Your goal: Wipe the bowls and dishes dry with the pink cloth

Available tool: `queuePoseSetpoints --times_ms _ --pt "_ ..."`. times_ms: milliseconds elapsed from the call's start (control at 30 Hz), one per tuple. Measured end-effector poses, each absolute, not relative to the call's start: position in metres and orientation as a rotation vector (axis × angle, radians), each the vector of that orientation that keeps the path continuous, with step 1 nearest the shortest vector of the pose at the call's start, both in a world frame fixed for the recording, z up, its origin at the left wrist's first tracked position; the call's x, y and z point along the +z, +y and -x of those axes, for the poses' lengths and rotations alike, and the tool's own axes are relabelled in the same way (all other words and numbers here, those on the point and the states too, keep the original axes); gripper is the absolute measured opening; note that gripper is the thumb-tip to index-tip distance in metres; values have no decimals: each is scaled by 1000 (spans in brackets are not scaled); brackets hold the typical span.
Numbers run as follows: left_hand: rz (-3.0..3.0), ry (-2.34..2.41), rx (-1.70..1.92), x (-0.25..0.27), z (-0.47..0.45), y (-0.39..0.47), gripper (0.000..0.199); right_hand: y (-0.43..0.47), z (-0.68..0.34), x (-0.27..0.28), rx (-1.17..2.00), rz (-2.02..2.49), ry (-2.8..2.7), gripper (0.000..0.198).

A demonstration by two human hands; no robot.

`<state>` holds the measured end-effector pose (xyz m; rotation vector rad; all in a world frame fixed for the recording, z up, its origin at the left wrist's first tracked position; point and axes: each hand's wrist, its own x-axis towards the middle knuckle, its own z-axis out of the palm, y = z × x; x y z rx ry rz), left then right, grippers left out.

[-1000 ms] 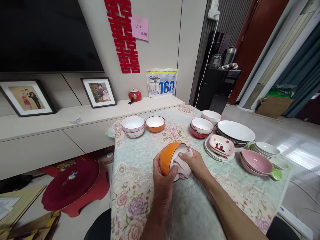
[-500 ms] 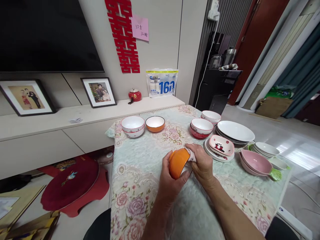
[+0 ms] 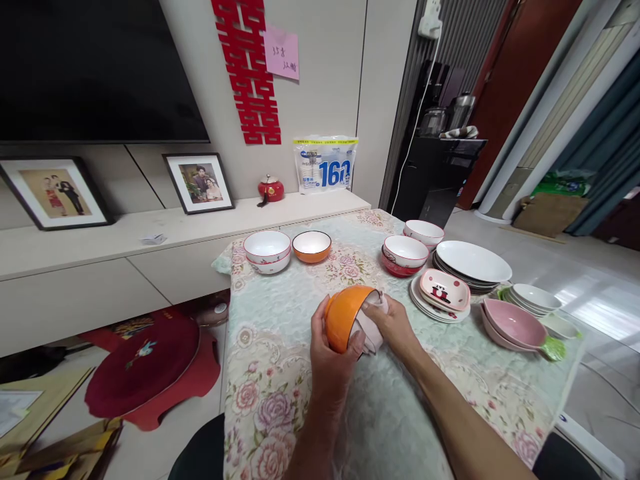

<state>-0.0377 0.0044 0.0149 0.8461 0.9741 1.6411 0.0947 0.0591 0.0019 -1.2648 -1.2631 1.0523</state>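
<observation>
An orange bowl (image 3: 346, 316) with a dark rim is held tilted on its side above the table, its opening facing right. My left hand (image 3: 331, 357) grips it from the left and below, thumb near the rim. My right hand (image 3: 395, 325) is closed on a pale cloth (image 3: 370, 331), pressing it at the bowl's mouth and inner side. Beyond them stand another orange bowl (image 3: 312, 248), white inside, and two stacked white bowls (image 3: 267, 252) with red rims.
Right of my hands are stacked red-rimmed bowls (image 3: 405, 255), large white plates (image 3: 473, 261), a cat-patterned dish (image 3: 445, 291) on small plates, and pink leaf-shaped dishes (image 3: 514, 325). A floral cloth (image 3: 280, 400) covers the table. A red stool (image 3: 150, 370) stands at left.
The bowl has turned and moved slightly left, its opening now more to the right. My right hand has brought the cloth from the rim into the mouth, and more cloth shows.
</observation>
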Motion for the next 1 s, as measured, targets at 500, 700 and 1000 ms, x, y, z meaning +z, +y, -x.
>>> queuePoseSetpoints --times_ms 500,700,1000 --pt "-998 994 1549 11 33 3 77 50 -110 12 79 1226 -1624 34" --pt "-940 1052 1586 13 31 2 72 48 -109 15 52 1141 -1687 34" --pt "-586 880 1691 20 43 5 75 55 -93 5 979 1349 -1473 40"
